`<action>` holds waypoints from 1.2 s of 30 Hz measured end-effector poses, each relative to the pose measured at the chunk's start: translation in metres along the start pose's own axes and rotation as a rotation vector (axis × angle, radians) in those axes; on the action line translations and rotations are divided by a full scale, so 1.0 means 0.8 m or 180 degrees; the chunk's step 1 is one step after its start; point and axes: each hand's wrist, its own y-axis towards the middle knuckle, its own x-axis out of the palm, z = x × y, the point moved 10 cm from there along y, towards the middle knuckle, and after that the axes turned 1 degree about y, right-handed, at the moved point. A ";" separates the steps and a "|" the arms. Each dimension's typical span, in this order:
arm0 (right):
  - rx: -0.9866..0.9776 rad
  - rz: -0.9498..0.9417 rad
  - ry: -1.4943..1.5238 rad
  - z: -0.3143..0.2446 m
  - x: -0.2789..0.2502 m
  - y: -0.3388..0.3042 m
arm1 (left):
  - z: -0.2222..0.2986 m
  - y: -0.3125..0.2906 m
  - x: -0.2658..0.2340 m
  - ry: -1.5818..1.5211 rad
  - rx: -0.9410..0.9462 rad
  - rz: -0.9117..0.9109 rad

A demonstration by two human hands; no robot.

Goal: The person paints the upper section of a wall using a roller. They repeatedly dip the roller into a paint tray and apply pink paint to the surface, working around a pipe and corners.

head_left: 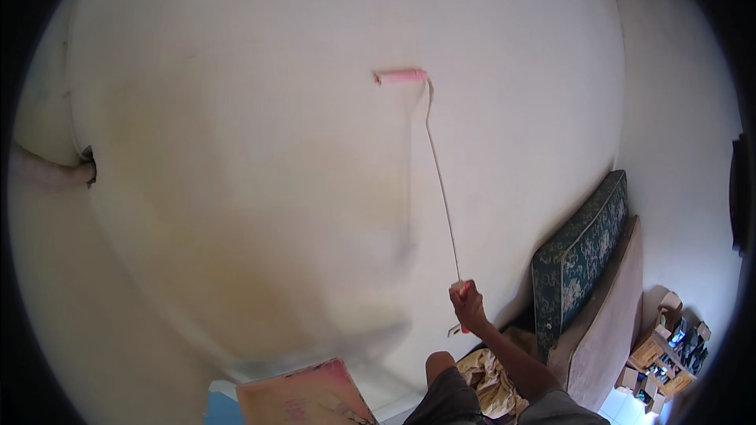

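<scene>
My right hand (470, 307) is closed around the handle of a long-framed paint roller, with a bit of red showing at the grip. The thin metal rod rises from my fist up along the pale wall (504, 126). At its top, the pink and white paint roller (402, 77) lies against the wall, roughly level. A small metal hook shape sticks out below the hand; what it belongs to is unclear. Yellowish-brown stains (260, 267) spread over the wall left of the roller. My left hand is out of view.
A dark green floral mattress (579, 264) and a brown padded panel (602, 315) lean at the right. Crumpled tan cloth (490, 382) lies beside my knee. A pinkish board (307, 393) stands below. A pipe (51, 169) enters the wall at left. A cluttered wooden cabinet (665, 362) stands far right.
</scene>
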 end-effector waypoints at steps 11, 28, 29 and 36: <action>-0.1071 0.0257 0.0155 -0.124 -0.048 0.241 | -0.002 -0.006 0.005 0.0009 0.0009 0.0089; -0.1041 0.0603 -0.0197 -0.168 -0.039 0.262 | 0.001 0.002 -0.009 -0.0013 -0.0044 0.0091; -0.0826 0.0585 -0.0007 -0.190 -0.047 0.288 | -0.002 0.008 -0.016 -0.0017 -0.0054 0.0077; -0.0233 0.0268 0.0130 -0.202 -0.031 0.305 | 0.003 -0.001 -0.015 0.0003 0.0049 0.0107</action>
